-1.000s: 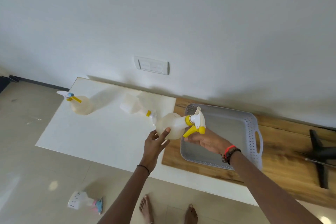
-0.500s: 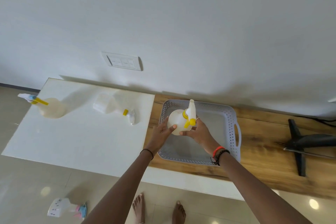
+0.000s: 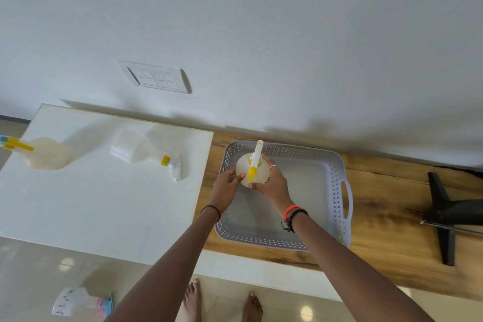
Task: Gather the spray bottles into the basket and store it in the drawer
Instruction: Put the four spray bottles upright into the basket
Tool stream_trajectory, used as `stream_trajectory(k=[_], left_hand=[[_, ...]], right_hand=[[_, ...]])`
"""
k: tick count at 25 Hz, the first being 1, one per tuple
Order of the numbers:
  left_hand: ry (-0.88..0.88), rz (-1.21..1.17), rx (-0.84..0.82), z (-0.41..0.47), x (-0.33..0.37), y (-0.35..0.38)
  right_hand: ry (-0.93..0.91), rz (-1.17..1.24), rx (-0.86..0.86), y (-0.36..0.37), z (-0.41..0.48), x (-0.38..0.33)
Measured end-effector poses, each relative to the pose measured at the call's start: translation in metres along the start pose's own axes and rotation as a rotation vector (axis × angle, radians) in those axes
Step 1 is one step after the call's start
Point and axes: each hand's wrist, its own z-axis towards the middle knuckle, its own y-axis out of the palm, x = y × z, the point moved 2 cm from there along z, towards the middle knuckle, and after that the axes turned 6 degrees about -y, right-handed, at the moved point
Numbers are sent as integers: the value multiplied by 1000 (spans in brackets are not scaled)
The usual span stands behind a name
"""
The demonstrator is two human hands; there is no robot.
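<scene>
A round translucent spray bottle (image 3: 252, 167) with a yellow and white trigger head stands upright in the back left corner of the grey perforated basket (image 3: 337, 185). My left hand (image 3: 226, 185) and my right hand (image 3: 271, 183) hold it from both sides. A second spray bottle (image 3: 146, 155) lies on its side on the white table top (image 3: 91, 204), left of the basket. A third round spray bottle (image 3: 44, 153) with a yellow and blue head is at the table's far left edge.
The basket rests on a wooden counter (image 3: 386, 204) against the white wall. A black stand (image 3: 444, 214) lies at the counter's right end. A small spray bottle (image 3: 78, 304) lies on the tiled floor by my bare feet (image 3: 222, 303).
Both hands carried the round spray bottle from above the table's edge rightward into the basket and turned it from sideways to upright.
</scene>
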Motion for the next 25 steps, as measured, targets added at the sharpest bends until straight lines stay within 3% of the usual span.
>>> stream_trajectory(k=[16, 21, 25], left_hand=[[-42, 62, 90, 10, -1, 10], [-1, -9, 133, -19, 5, 2], [61, -114, 271, -52, 0, -27]], right_hand=[[-22, -21, -84, -1, 15, 7], [193, 65, 114, 8, -20, 10], [351, 246, 315, 29, -69, 0]])
